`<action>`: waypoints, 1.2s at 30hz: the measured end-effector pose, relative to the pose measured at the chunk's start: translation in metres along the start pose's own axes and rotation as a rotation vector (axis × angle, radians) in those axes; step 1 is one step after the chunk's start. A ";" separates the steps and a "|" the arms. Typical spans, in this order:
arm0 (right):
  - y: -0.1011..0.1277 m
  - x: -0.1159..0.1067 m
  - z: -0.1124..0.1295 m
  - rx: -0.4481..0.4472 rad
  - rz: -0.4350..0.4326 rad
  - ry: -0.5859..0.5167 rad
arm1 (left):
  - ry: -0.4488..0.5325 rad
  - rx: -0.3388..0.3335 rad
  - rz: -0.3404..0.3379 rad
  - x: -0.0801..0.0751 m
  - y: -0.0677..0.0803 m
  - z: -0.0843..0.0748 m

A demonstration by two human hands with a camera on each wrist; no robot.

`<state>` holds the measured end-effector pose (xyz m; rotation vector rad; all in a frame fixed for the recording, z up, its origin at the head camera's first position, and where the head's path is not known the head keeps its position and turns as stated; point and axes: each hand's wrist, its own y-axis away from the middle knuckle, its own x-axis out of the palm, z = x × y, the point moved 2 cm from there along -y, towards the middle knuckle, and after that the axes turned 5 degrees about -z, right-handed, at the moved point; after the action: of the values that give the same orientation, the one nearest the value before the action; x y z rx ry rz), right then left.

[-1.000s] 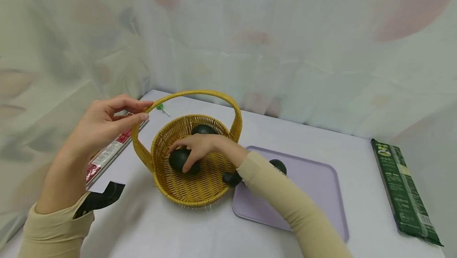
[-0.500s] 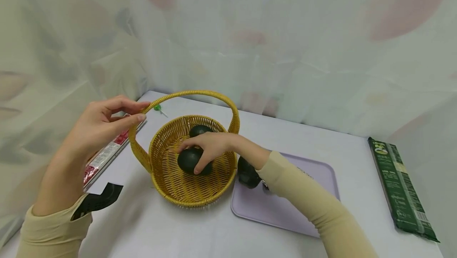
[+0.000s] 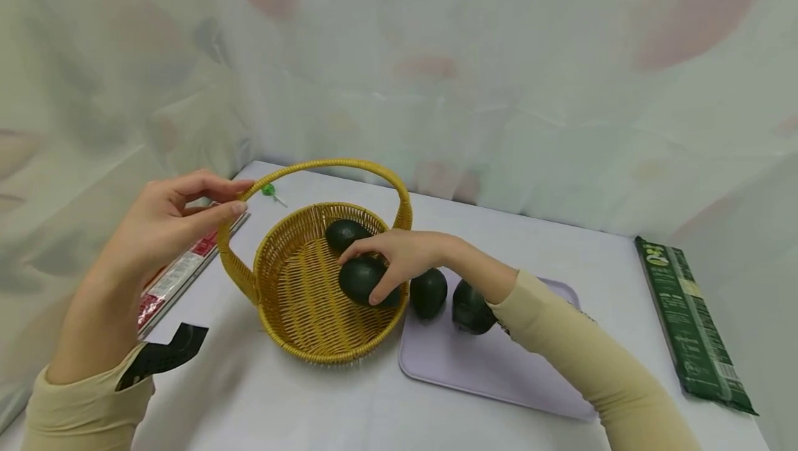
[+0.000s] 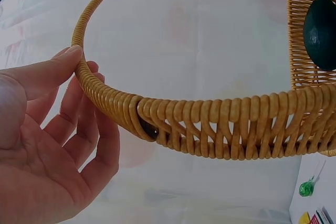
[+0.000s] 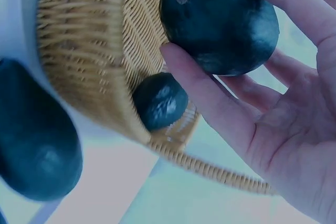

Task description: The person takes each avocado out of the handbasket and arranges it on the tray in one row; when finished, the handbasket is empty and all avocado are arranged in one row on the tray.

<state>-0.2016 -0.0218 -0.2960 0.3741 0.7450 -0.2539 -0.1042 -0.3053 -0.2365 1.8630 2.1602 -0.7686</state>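
Observation:
My left hand (image 3: 168, 219) pinches the raised handle (image 4: 113, 103) of a yellow woven basket (image 3: 312, 312) between thumb and fingers. In my right hand (image 3: 408, 257) is a dark green avocado (image 3: 360, 280), gripped from above over the right side of the basket. The right wrist view shows thumb and fingers around this avocado (image 5: 220, 24), its stem scar facing the camera. Another avocado (image 3: 344, 234) lies at the back inside the basket. Right of the basket, two more avocados (image 3: 429, 293) are on a lilac tray (image 3: 467, 371), one partly behind my right wrist.
A green printed packet (image 3: 692, 323) lies at the far right of the white table. At the left, partly behind my left hand, is a red and white package (image 3: 171, 285). A green lollipop (image 3: 269, 190) sits behind the basket, near the hanging curtain (image 3: 499, 56).
My right hand has carried the avocado from the left-middle of the basket to its right side. Both avocados on the tray show more fully now. My left hand stays on the handle.

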 end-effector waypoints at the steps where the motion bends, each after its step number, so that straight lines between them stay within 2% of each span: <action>1: 0.004 -0.001 -0.002 0.005 -0.005 -0.018 | -0.002 0.006 -0.001 0.000 0.000 0.000; 8: 0.030 -0.007 -0.016 0.031 -0.056 -0.041 | -0.018 0.035 0.002 0.000 -0.001 0.000; 13: 0.047 -0.009 -0.029 0.033 -0.093 -0.050 | -0.036 0.008 0.010 -0.001 0.000 -0.001; 18: 0.067 -0.009 -0.041 0.076 -0.129 -0.099 | -0.050 -0.031 0.010 -0.001 0.000 -0.001; 29: 0.106 -0.005 -0.063 0.174 -0.185 -0.156 | -0.071 -0.008 0.010 -0.002 0.000 0.000; 36: 0.127 -0.002 -0.074 0.224 -0.215 -0.163 | -0.071 -0.043 0.011 -0.001 -0.001 0.001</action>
<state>-0.2035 0.1246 -0.3141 0.4801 0.5972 -0.5668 -0.1054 -0.3072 -0.2365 1.7970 2.1047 -0.7682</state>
